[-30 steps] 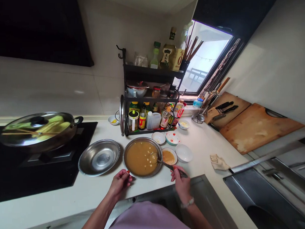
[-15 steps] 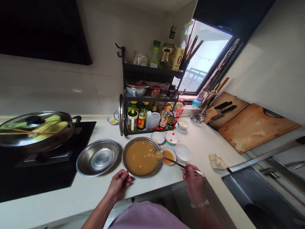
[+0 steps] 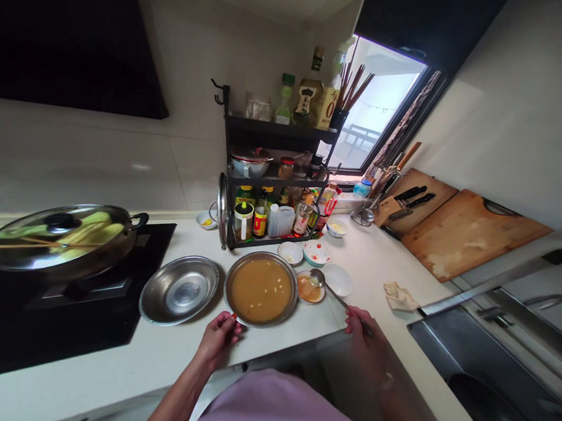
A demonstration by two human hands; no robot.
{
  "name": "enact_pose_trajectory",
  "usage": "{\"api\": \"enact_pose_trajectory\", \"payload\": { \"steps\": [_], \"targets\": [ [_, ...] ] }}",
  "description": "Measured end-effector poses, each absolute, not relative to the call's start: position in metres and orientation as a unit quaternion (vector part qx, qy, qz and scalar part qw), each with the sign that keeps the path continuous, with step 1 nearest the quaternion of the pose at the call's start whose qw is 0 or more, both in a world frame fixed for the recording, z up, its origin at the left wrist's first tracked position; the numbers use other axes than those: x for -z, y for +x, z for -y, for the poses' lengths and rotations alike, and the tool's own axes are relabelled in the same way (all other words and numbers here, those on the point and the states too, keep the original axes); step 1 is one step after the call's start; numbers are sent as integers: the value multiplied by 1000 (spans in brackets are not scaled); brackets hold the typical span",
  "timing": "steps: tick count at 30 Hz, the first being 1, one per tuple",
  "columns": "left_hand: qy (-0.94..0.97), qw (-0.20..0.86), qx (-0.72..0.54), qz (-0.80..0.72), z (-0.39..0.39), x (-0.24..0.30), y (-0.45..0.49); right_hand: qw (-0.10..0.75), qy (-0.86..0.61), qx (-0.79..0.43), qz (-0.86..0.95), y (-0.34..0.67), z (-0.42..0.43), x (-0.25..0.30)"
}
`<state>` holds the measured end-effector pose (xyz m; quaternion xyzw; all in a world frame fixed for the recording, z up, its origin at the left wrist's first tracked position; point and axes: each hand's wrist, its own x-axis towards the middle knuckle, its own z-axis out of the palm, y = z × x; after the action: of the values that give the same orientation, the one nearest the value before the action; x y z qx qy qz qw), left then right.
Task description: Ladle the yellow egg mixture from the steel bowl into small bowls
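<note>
My right hand [image 3: 366,336] is closed round the handle of a metal ladle [image 3: 317,277]. The ladle's bowl is over a small bowl of brown sauce [image 3: 309,290], just right of the large basin. A round metal basin [image 3: 228,298] contains brown liquid [image 3: 260,288] with a few pale bits floating in it. At the basin's near-left rim is my left hand [image 3: 218,338], its fingers curled and pinched on the edge. Left of that basin stands another metal basin [image 3: 180,291] with nothing in it. A white bowl [image 3: 337,281] sits right of the sauce bowl.
A lidded pan [image 3: 63,242] sits on the black stove [image 3: 82,328] at left. Behind the basins rises a black rack [image 3: 283,137] with bottles and jars. Small bowls [image 3: 317,253] stand before it. To the right are a cloth [image 3: 399,296], knives [image 3: 414,196], cutting boards [image 3: 470,234] and a sink [image 3: 470,345].
The ladle has moved right, from the large basin's rim to over the small sauce bowl, and its bowl has tipped. My right hand shifted slightly right and down; my left hand stayed put.
</note>
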<state>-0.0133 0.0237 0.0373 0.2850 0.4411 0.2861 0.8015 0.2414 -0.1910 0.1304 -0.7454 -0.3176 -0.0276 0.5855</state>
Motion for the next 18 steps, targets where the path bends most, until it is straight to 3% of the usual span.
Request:
{"api": "enact_pose_trajectory", "payload": {
  "steps": [7,14,18],
  "targets": [
    [289,799,-284,-444,-24,-36,-14,540,-686,70,481,232,192,-136],
    [288,797,-285,-449,-23,-37,-13,546,-679,-15,490,205,163,-113],
    [283,797,-289,-450,-23,-39,-13,589,-702,-78,393,198,152,-100]
  ]
}}
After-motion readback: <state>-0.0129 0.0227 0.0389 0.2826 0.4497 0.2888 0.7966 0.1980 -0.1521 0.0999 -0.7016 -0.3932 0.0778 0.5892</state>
